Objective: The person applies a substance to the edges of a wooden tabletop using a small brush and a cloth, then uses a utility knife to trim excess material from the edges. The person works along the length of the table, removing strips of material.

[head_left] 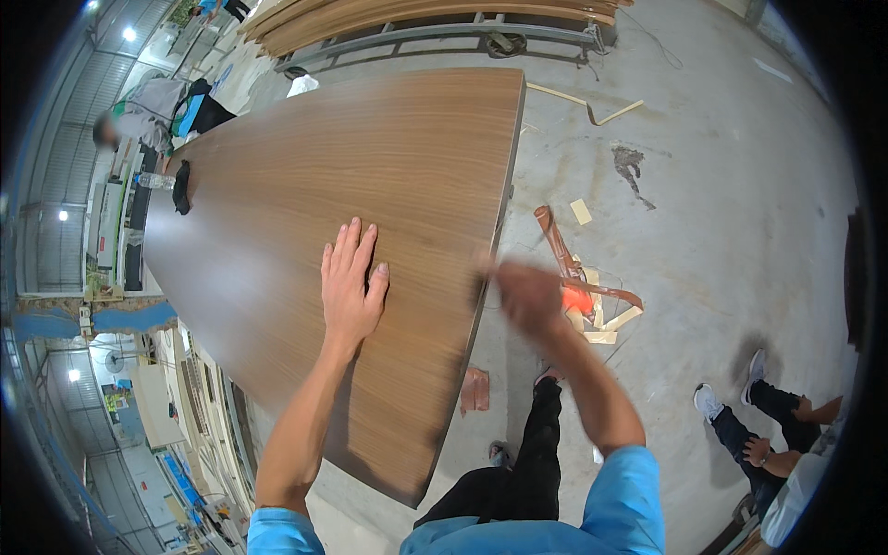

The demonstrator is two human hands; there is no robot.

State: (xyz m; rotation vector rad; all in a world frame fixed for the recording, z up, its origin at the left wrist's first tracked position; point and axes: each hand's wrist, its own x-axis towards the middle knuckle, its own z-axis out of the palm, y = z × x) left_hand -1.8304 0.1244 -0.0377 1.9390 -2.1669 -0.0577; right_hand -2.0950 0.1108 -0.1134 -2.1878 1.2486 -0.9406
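A large brown wood-grain panel (pixel 425 185) lies in front of me, its straight right edge running toward my legs. My left hand (pixel 351 291) rests flat on the panel's top, thumb spread from the other fingers. At the right edge is my right hand (pixel 525 294), badly smeared by motion. Its fingers point toward the edge; whether they hold anything does not show. On the floor beyond that hand lie brown strips (pixel 555 236), an orange-red piece (pixel 578 301) and several pale yellow scraps (pixel 624 319).
A person in dark trousers (pixel 772 435) stands at the lower right. Another person (pixel 153 111) is by the panel's far left end, near a black cloth (pixel 181 188) and a clear bottle (pixel 155 180). Stacked brown boards (pixel 370 23) lie on a wheeled cart (pixel 444 39) at the back.
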